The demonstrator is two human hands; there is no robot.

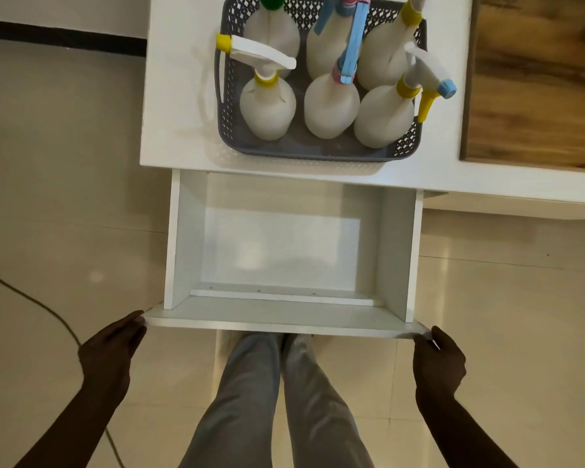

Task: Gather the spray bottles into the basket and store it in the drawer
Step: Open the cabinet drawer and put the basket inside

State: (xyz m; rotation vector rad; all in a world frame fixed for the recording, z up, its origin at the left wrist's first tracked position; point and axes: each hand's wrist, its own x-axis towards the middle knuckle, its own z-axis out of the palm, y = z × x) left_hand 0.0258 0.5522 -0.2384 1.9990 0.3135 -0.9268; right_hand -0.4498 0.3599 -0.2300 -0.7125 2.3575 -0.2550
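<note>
Grey trouser legs [277, 400] are standing nearest, just under the drawer front, and on either side of them the hands are working. The left hand [115, 346] is closing its fingers on the left end of the drawer [183, 238] front panel, and the right hand [438, 359] is pinching the right end the same way, so both are holding the panel at its corners. The drawer is standing wide open with nothing showing inside it. To do this step well, I would judge that pulling evenly on both ends is what matters (a lopsided tug could rack the box on its runners), stopping once the opening is clearing the basket's footprint. The drawer is flat white board, smooth and square-edged. Beyond it, the grey basket [318, 153] is sitting on the white tabletop [179, 96], its plastic walls pierced like lattice, holding six rounded white spray bottles [267, 109] with coloured collars and triggers.
</note>
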